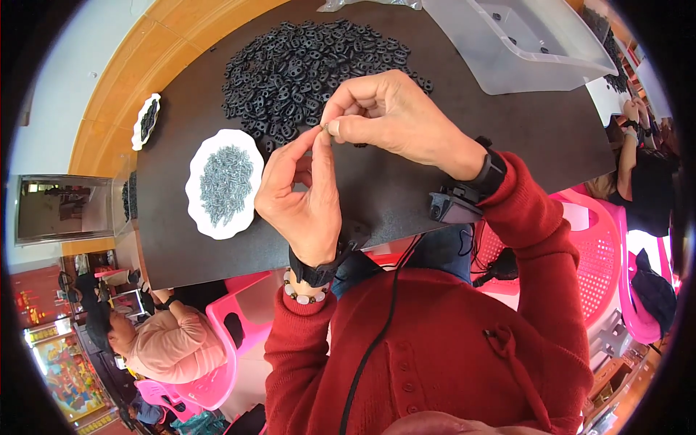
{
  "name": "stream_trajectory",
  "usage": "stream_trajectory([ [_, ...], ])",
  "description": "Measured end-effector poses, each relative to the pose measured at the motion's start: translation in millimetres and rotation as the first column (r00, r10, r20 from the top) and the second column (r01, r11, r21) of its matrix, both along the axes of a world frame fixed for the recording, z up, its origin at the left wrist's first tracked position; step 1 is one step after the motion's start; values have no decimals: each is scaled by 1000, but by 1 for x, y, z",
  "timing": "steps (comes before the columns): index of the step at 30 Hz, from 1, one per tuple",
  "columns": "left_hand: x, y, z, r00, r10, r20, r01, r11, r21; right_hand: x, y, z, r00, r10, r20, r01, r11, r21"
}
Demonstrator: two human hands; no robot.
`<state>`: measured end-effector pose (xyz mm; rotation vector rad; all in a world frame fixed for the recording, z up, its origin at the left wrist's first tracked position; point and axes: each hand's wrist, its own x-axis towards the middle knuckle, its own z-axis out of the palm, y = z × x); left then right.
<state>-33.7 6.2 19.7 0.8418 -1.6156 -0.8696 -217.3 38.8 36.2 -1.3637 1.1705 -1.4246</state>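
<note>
My left hand [301,196] and my right hand [406,123] meet fingertip to fingertip over the dark table [406,192]. Both pinch thumb against forefinger at the same spot. Whatever is between the fingertips is tiny and mostly hidden; I cannot make out what it is. Just beyond the hands spreads a large heap of small black two-hole cord stoppers [290,69]. To the left of my left hand is a white scalloped plate [196,190]. Many small silvery pieces that look like springs [226,185] are piled on it.
A translucent plastic bin [522,76] with a few black pieces stands at the far right. Another white dish [138,130] holds black pieces at the left edge. Pink chairs [594,254] flank me. A person [170,341] sits at the left, another [645,174] at the right.
</note>
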Motion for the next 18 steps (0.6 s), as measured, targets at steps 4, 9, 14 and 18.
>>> stream_trajectory([
  [4, -1, -1, -2, 1000, 0, -10, 0, 1000, 11, 1, 2, 3, 995, 23, 99, -27, 999, 39],
  [9, -5, 2, 6, 1000, 0, -14, 1, 996, 89, 5, 3, 0, 996, -57, 67, 58, 998, -14],
  [14, -3, 5, 16, 999, -44, -22, 48, 971, 234, 7, 6, 4, 989, -111, -97, 102, 990, -93],
  [18, 1, 5, 15, 997, -75, 7, 71, 963, 260, 6, 6, 5, 986, -96, -139, 88, 994, -68],
])
